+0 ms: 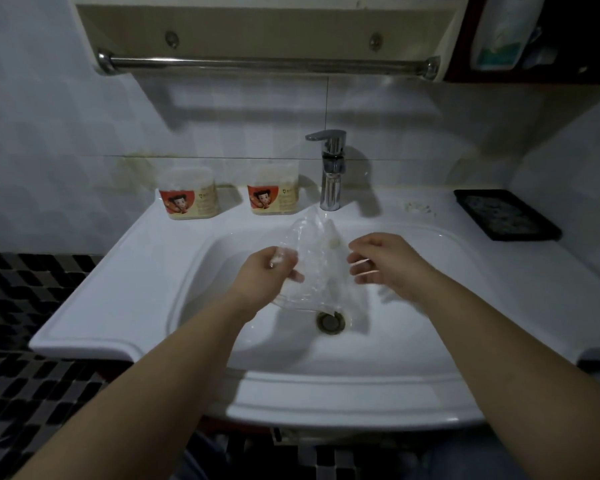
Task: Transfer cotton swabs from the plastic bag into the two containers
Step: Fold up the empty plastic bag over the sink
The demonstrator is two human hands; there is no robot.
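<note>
**Bathroom basin, bag looks close to empty**

White tile and a dim vanity fill my view, with the sink [146, 237] spread across the middle. Both containers stand on its back edge, to the left of the faucet [330, 174]: the left container [189, 192] near the back left corner, the right container [274, 190] just beside the faucet base. Each shows pale contents through its clear upper wall, so I judge the transfer is largely done. I cannot tell how full they are or whether lids are on.

I see the plastic bag [309, 258] hanging over the basin, above and behind the drain [330, 322]. It looks clear and slack, and I can make out no swabs inside it, though blur hides detail. What seems left is checking the bag and putting it aside.

My left hand [267, 271] grips the bag's left edge, fingers [284, 258] curled round the crumpled plastic. My right hand [385, 265] hovers just beside the bag's right side, fingers [359, 259] loosely bent and spread. I see nothing clearly held in them, and a faint pale streak at the tips is too blurred to name.
</note>
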